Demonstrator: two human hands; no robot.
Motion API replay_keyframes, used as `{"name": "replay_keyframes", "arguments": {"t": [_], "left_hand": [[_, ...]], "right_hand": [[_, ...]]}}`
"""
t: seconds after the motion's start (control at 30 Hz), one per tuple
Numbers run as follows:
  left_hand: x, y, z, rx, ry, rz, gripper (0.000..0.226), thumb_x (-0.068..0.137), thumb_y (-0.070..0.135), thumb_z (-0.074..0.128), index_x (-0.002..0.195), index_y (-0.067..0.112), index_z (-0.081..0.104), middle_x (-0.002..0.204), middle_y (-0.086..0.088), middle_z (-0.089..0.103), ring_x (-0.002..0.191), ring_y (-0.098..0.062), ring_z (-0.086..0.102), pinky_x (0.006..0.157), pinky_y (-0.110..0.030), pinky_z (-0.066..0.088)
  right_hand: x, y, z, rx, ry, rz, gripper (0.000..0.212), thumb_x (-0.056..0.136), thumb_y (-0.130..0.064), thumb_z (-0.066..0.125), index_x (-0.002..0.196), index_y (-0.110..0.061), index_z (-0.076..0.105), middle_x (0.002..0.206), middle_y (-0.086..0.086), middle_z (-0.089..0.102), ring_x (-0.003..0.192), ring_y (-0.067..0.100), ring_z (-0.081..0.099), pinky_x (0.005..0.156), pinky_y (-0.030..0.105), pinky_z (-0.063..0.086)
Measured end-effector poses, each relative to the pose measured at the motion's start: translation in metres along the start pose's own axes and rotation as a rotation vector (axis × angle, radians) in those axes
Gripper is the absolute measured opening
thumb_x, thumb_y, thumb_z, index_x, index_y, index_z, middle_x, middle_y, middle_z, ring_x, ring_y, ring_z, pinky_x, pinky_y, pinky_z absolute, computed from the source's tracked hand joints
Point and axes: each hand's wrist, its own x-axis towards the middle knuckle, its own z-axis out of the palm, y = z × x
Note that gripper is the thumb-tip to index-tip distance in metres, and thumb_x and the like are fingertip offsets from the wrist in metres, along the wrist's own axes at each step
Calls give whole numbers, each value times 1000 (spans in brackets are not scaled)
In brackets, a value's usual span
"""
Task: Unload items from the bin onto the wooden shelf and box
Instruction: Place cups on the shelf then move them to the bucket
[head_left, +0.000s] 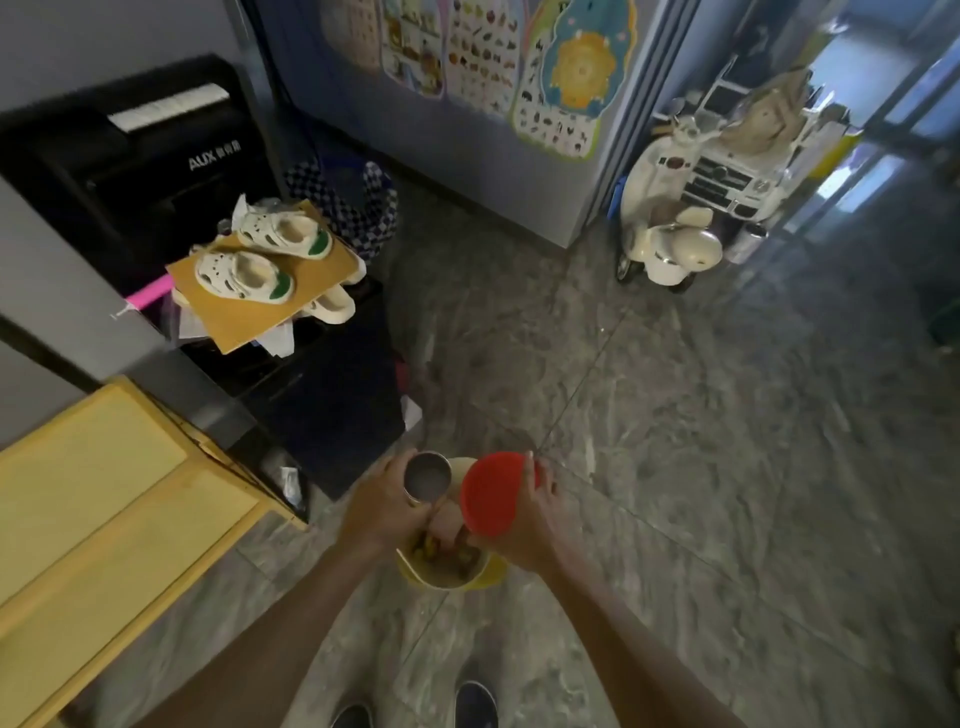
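Observation:
A yellow bin stands on the stone floor in front of my feet, with small brownish and yellow items inside. My left hand grips a small metal cup just above the bin's left rim. My right hand holds a red round bowl or lid tilted over the bin's right side. The yellow wooden shelf lies at lower left. A flat cardboard box sits further back on the left, with a pair of white and green shoes on it.
A black appliance stands at the back left beside a dark crate. A checkered cloth hangs behind the box. A white toy scooter and toy car stand at the back right by a cabinet with posters.

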Motion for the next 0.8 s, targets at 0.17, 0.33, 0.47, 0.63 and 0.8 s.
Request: {"name": "replay_keyframes", "arguments": {"t": [0.17, 0.33, 0.47, 0.63, 0.8], "left_hand": [[14, -44, 58, 28, -32, -32, 81, 76, 41, 86, 149, 34, 49, 147, 11, 56, 129, -13, 57, 102, -28, 49], [44, -110, 111, 85, -39, -95, 79, 81, 43, 82, 151, 33, 47, 150, 10, 54, 130, -14, 59, 100, -28, 50], [61, -151, 143, 100, -44, -135, 77, 84, 43, 81, 152, 32, 45, 148, 7, 55, 127, -17, 60, 99, -33, 52], [64, -174, 167, 138, -89, -163, 93, 84, 49, 82, 160, 29, 33, 154, 6, 47, 134, -17, 57, 102, -34, 53], [58, -172, 157, 198, -128, -71, 92, 85, 43, 79, 162, 28, 31, 159, 10, 32, 138, -13, 52, 105, -32, 52]], "right_hand": [[37, 23, 70, 28, -95, 19, 159, 53, -83, 83, 163, -21, -13, 171, 9, 7, 153, 39, 24, 118, 53, 38], [80, 37, 144, 10, -102, 21, 155, 55, -86, 74, 164, -19, -14, 173, 9, 6, 154, 34, 24, 122, 51, 33], [103, 49, 197, -21, -104, 21, 155, 52, -93, 64, 164, -20, -16, 174, 9, 8, 157, 33, 21, 123, 51, 31], [109, 62, 223, -49, -140, -6, 154, 51, -99, 57, 165, -21, -11, 174, 8, 5, 158, 34, 17, 122, 57, 29], [108, 62, 218, -108, -132, -11, 139, 53, -99, 54, 164, -29, 9, 172, 3, 15, 157, 30, 20, 122, 55, 29]]}}
